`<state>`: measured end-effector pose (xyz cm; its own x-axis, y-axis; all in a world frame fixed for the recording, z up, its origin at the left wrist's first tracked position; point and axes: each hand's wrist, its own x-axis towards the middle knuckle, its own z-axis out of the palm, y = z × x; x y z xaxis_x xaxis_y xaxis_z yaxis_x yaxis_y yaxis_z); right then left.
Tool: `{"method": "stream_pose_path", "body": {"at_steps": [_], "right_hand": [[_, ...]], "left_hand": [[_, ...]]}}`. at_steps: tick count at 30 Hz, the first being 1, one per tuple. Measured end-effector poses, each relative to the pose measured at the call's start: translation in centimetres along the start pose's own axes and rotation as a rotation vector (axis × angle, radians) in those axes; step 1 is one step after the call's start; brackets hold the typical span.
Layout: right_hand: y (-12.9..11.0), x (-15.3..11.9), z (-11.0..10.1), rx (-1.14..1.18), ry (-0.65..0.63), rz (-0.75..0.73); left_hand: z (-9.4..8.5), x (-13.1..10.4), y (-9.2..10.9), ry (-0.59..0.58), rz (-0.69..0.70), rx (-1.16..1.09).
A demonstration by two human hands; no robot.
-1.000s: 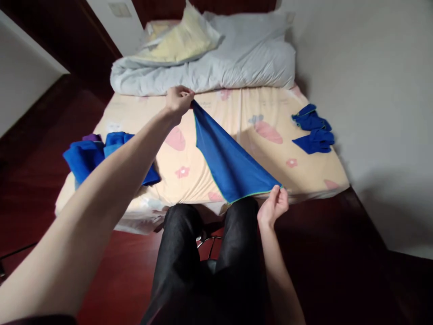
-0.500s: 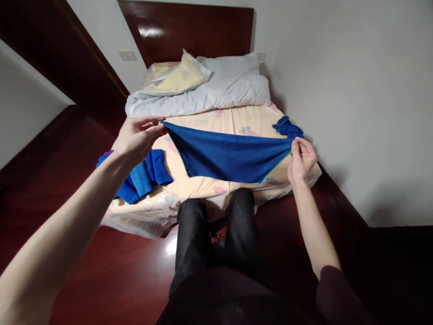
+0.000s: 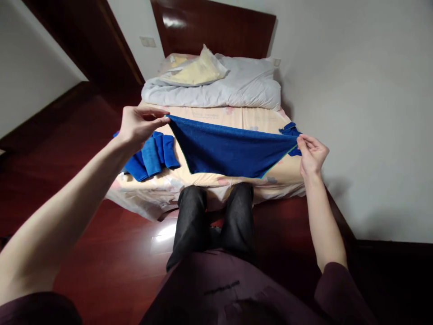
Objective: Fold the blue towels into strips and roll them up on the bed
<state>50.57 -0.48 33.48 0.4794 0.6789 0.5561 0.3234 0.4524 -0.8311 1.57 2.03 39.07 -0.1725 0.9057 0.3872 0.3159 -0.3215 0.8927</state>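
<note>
A blue towel (image 3: 230, 149) with green edging hangs stretched between my hands above the bed. My left hand (image 3: 138, 125) pinches its upper left corner between thumb and fingers. At the upper right corner, my right hand (image 3: 311, 152) has a similar pinch. The towel's top edge sags slightly, and its lower edge hangs free over the sheet. Beyond and below my left hand lie several folded blue towels (image 3: 152, 155), partly hidden by that hand and forearm. A crumpled blue cloth (image 3: 290, 129) lies behind the towel's right corner, partly covered by it.
The bed has a peach patterned sheet (image 3: 243, 117). A white quilt (image 3: 250, 85) is bunched at its far end, with a pale yellow cloth or packet (image 3: 203, 70) on top. Behind stands a dark wooden headboard (image 3: 216, 27). A white wall (image 3: 365, 113) rises at the right.
The camera view has shifted, so the bed and headboard sit farther right in the picture. Both hands keep their hold, and the towel stays stretched between them.
</note>
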Motion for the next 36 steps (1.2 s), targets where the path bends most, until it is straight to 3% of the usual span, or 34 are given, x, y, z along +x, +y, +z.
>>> {"method": "stream_pose_path", "body": {"at_steps": [11,18,22,26,32,36], "right_hand": [[0.0,-0.7,-0.9,-0.045,-0.103,0.050],[2.2,0.1,0.8,-0.030,-0.183,0.290],[5.5,2.0,3.8,-0.038,-0.252,0.395],[9.7,4.9,8.6,-0.053,-0.273,0.428],[14.0,8.1,16.0,-0.064,-0.232,0.238],[16.2,7.8,17.8,-0.009,-0.285,0.188]], "left_hand": [[-2.8,-2.3,-2.7,-0.004,-0.137,-0.124],[-3.4,-1.0,-7.3,-0.083,-0.297,-0.185],[-2.4,1.8,-10.6,-0.104,-0.366,-0.178],[-0.2,6.6,-14.0,-0.086,-0.381,-0.158],[2.5,14.2,-18.6,-0.037,-0.154,-0.079],[3.3,15.3,-20.2,0.003,0.066,0.075]]}}
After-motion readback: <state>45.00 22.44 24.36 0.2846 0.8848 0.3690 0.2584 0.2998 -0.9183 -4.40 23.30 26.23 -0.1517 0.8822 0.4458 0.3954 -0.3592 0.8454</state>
